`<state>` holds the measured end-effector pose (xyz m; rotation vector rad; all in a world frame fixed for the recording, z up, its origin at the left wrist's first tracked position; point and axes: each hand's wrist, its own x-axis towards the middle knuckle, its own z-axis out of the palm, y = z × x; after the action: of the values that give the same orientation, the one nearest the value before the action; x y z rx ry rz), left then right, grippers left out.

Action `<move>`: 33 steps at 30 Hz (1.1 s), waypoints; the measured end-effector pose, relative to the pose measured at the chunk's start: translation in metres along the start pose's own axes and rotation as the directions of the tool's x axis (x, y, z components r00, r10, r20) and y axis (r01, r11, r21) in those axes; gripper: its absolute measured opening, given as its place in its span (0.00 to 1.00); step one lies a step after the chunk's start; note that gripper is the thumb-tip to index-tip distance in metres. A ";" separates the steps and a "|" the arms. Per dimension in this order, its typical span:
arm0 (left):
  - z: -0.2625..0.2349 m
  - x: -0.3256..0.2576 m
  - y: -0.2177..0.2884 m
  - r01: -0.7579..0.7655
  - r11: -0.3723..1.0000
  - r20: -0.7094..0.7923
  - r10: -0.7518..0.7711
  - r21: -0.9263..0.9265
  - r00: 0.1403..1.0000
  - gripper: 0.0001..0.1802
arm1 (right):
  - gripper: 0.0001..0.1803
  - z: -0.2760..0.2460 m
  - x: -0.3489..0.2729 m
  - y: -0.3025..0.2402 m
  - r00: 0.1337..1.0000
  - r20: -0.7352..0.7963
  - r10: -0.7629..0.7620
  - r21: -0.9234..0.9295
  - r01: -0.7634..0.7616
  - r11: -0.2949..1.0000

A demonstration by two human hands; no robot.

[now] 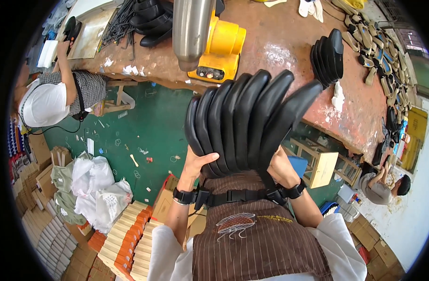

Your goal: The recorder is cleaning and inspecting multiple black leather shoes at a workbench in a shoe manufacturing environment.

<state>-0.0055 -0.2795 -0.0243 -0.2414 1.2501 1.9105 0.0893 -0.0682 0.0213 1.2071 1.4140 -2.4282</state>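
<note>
A fanned stack of black shoe soles (249,122) stands upright against the person's chest, long axes pointing away toward the workbench (280,47). The left hand (198,164) grips its lower left edge; the right hand (277,168) clasps the lower right, equally near.

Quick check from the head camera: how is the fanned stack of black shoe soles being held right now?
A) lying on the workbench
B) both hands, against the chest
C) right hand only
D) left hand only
B: the left hand and right hand both grip the base of the black soles, held against the brown apron.
</note>
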 end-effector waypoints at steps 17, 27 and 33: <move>-0.027 0.004 -0.006 0.234 0.893 -0.170 -0.317 -0.384 0.933 0.36 | 0.16 -0.086 0.079 -0.020 0.983 0.044 -0.178 -0.107 0.182 0.977; -0.007 0.004 0.004 0.117 0.740 -0.123 -0.261 -0.662 0.958 0.54 | 0.21 -0.157 0.236 -0.027 0.950 -0.281 -0.133 -0.146 0.095 0.985; 0.006 -0.017 0.007 0.065 0.813 -0.099 -0.149 -0.579 0.984 0.56 | 0.17 -0.130 0.209 -0.027 0.978 -0.209 -0.019 -0.068 0.005 0.998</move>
<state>0.0023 -0.2846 -0.0070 -0.7584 0.6840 2.1567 0.0105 0.1087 -0.1327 1.4802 1.5458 -2.2971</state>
